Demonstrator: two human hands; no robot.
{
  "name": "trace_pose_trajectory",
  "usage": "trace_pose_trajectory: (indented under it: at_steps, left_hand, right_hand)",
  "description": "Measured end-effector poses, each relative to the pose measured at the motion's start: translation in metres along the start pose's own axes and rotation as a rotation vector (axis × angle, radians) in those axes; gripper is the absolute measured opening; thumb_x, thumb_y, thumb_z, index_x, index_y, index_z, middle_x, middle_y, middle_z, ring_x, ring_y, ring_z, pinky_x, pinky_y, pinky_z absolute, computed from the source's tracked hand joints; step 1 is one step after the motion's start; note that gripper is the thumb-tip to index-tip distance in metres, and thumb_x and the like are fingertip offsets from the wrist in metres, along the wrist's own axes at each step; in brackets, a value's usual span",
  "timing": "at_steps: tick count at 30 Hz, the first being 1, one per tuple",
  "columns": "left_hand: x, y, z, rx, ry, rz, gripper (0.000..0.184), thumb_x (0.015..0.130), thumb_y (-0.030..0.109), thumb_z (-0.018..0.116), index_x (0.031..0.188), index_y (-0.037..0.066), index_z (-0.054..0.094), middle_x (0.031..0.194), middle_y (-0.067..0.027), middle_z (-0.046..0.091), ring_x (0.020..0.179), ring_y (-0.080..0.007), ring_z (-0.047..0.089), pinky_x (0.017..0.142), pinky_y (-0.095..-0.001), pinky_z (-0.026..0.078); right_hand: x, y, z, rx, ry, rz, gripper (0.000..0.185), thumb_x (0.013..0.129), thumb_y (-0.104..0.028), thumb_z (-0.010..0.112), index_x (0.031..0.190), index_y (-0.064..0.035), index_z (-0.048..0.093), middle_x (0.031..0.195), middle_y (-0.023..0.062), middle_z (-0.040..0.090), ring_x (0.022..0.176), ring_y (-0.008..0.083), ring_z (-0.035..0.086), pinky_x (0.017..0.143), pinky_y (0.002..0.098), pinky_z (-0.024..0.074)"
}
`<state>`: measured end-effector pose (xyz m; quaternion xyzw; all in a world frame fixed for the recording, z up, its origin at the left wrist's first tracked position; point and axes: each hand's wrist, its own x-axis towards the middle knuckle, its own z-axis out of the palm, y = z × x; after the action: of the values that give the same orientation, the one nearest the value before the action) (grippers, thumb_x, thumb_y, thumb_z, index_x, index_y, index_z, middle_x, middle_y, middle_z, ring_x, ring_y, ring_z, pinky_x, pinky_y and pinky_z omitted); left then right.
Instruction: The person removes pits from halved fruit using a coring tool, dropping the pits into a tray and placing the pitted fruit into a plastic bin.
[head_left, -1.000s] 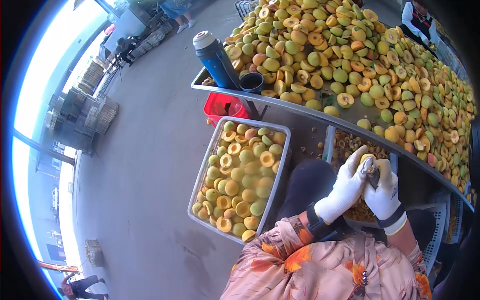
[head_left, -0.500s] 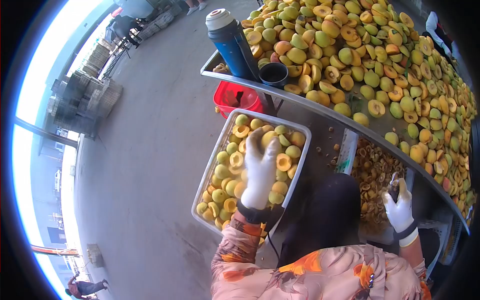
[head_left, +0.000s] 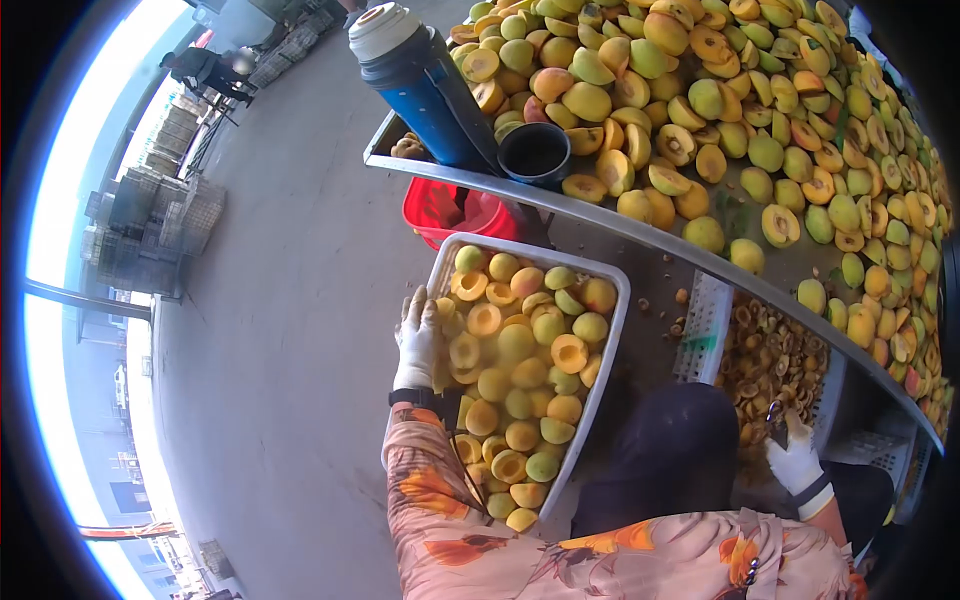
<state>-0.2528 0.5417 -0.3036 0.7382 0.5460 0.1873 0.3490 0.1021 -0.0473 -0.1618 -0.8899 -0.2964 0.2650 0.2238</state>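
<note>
My left hand [head_left: 416,342], in a white glove, rests at the left rim of a white crate [head_left: 604,395] full of halved yellow-green fruit [head_left: 515,342]. Its fingers are stretched out, with nothing seen between them. At the lower right, my right hand [head_left: 794,455], also gloved, is closed round a small metal tool [head_left: 776,420]. That hand is over the near part of a second crate [head_left: 706,325], which holds brown pits and scraps [head_left: 775,360].
A metal table [head_left: 640,228] heaped with halved fruit [head_left: 700,100] crosses the upper right. On its left corner stand a blue flask [head_left: 425,100] and a dark cup [head_left: 535,153]. Below is a red bucket [head_left: 455,212]. A person [head_left: 205,72] sits far off.
My left hand left my right hand, reached over the fruit crate, then moved left to its rim. My right hand moved down and right with the tool. The view has shifted.
</note>
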Motion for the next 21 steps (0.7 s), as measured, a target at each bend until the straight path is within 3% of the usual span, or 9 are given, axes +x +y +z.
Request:
trace_pose_trajectory:
  at_steps: [1,2,4,7,10,11,16,17,21]
  left_hand:
    - [0.008,0.002,-0.004,-0.086,0.117,0.061,0.049,0.102,0.041,0.054,0.143,0.015,0.059,0.149,-0.0230,0.051,0.138,-0.0370,0.050,0.113,-0.0395,0.041]
    - [0.017,0.003,-0.007,-0.059,0.163,0.105,0.048,0.103,0.036,0.054,0.146,0.014,0.056,0.149,-0.0207,0.052,0.136,-0.0380,0.051,0.112,-0.0392,0.042]
    - [0.028,0.023,-0.014,0.041,0.144,0.097,0.054,0.104,0.042,0.049,0.151,0.015,0.048,0.156,-0.0162,0.046,0.142,-0.0365,0.045,0.115,-0.0441,0.037]
    - [0.050,0.029,0.014,0.453,0.116,0.090,0.061,0.105,0.051,0.041,0.157,0.021,0.037,0.163,-0.0101,0.036,0.150,-0.0314,0.032,0.118,-0.0551,0.027]
    - [0.055,0.048,0.031,0.682,0.035,0.054,0.064,0.104,0.057,0.034,0.159,0.026,0.032,0.166,-0.0056,0.029,0.154,-0.0274,0.023,0.117,-0.0641,0.017]
    - [0.059,0.047,0.029,0.694,0.052,0.009,0.064,0.104,0.058,0.033,0.160,0.028,0.031,0.166,-0.0038,0.030,0.153,-0.0283,0.026,0.116,-0.0664,0.017]
    - [0.064,0.062,0.026,0.747,-0.045,-0.030,0.068,0.102,0.063,0.029,0.159,0.027,0.032,0.163,-0.0048,0.037,0.150,-0.0305,0.031,0.116,-0.0647,0.020]
    - [0.060,0.063,0.027,0.742,-0.072,-0.060,0.068,0.102,0.064,0.029,0.159,0.026,0.032,0.162,-0.0050,0.038,0.150,-0.0309,0.032,0.116,-0.0646,0.021]
    - [0.070,0.074,0.026,0.741,-0.079,-0.161,0.070,0.102,0.066,0.028,0.159,0.025,0.033,0.159,-0.0075,0.043,0.146,-0.0317,0.038,0.116,-0.0639,0.022]
  right_hand:
    - [0.003,0.000,0.001,-0.011,-0.016,0.021,0.047,0.077,-0.006,0.068,0.122,0.0007,0.056,0.094,0.0256,0.066,0.090,0.0450,0.065,0.079,0.0464,0.0507]
    - [0.005,0.001,0.005,-0.016,-0.010,-0.018,0.044,0.077,-0.006,0.068,0.119,0.0008,0.056,0.093,0.0252,0.066,0.089,0.0449,0.065,0.078,0.0468,0.0506]
    - [0.008,0.008,0.015,-0.032,0.000,-0.092,0.039,0.077,-0.007,0.069,0.113,0.0009,0.056,0.089,0.0244,0.066,0.085,0.0449,0.066,0.075,0.0474,0.0504]
    - [0.009,0.015,0.027,-0.129,-0.047,-0.101,0.030,0.076,-0.004,0.068,0.100,-0.0026,0.051,0.082,0.0231,0.062,0.079,0.0453,0.064,0.067,0.0479,0.0485]
    - [0.009,0.006,0.026,-0.157,-0.082,-0.061,0.029,0.075,-0.005,0.068,0.099,-0.0025,0.051,0.083,0.0239,0.061,0.081,0.0469,0.063,0.067,0.0483,0.0485]
    - [0.009,0.006,0.028,-0.148,-0.080,-0.051,0.029,0.076,-0.005,0.068,0.099,-0.0023,0.051,0.082,0.0238,0.061,0.080,0.0469,0.063,0.067,0.0482,0.0484]
    - [0.024,-0.009,0.028,-0.095,-0.065,0.013,0.029,0.077,-0.005,0.068,0.100,-0.0011,0.051,0.078,0.0225,0.061,0.076,0.0448,0.063,0.064,0.0468,0.0478]
    - [0.026,0.004,0.037,-0.092,0.016,-0.097,0.030,0.077,-0.006,0.069,0.101,-0.0005,0.052,0.073,0.0208,0.060,0.071,0.0420,0.064,0.061,0.0454,0.0474]
    - [0.031,0.000,0.033,-0.092,-0.106,-0.004,0.032,0.079,-0.007,0.070,0.104,0.0018,0.053,0.075,0.0218,0.061,0.073,0.0413,0.065,0.063,0.0447,0.0485]
